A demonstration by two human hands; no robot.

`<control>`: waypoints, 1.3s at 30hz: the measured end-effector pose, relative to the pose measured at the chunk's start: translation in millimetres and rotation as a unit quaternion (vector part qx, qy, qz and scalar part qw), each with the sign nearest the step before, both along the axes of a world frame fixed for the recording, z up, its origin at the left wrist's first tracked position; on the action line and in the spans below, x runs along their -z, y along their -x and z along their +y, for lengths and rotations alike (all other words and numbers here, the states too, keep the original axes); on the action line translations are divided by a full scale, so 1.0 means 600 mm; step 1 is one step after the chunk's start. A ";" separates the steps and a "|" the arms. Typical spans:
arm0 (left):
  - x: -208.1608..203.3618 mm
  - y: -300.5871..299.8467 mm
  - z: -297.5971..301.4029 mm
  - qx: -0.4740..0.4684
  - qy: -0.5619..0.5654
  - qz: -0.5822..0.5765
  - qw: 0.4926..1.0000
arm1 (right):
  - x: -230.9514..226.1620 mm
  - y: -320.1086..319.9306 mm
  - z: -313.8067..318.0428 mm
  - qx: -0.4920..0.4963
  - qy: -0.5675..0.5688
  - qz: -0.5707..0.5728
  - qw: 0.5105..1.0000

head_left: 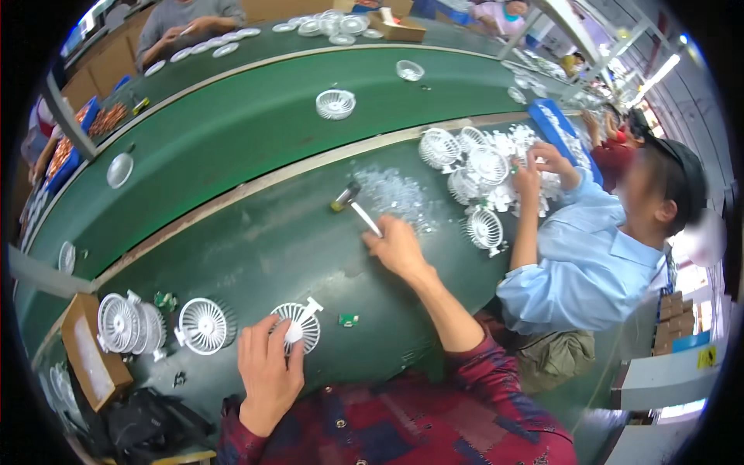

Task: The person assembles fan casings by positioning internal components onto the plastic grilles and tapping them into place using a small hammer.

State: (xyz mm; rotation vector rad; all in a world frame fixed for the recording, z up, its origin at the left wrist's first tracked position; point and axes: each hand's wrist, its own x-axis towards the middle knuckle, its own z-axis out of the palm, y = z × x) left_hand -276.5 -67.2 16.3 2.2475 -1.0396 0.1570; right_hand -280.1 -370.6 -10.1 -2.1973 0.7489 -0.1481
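Observation:
My right hand (397, 246) is closed round the white handle of a small hammer (346, 197), whose dark and yellowish head hangs over the bench beside a scatter of small clear plastic pieces (397, 195). Close to my body, my left hand (270, 364) grips a round white slatted fan housing (308, 335), fingers over its left side and thumb near its centre. A white stem sticks out at this housing's upper right. Just right of it lies a small green circuit board (349, 319). Left of my left hand stands another white fan housing (204, 326).
Several stacked housings (122, 324) and an open cardboard box (91, 356) are at the left. A green conveyor (256, 120) runs beyond the bench, carrying scattered housings (335, 104). On my right a co-worker in light blue (581, 260) handles white parts beside a pile of housings (487, 164).

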 end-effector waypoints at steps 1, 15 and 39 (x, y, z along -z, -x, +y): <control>-0.002 0.000 -0.003 0.009 0.008 -0.003 1.000 | 0.000 0.005 0.005 0.008 -0.009 -0.016 1.000; 0.011 -0.011 -0.037 0.006 0.033 0.072 0.997 | -0.044 0.064 0.068 -0.029 -0.582 -0.019 0.812; 0.009 -0.012 -0.024 0.054 0.102 0.174 0.978 | -0.012 0.077 0.145 -0.065 -0.687 -0.089 0.718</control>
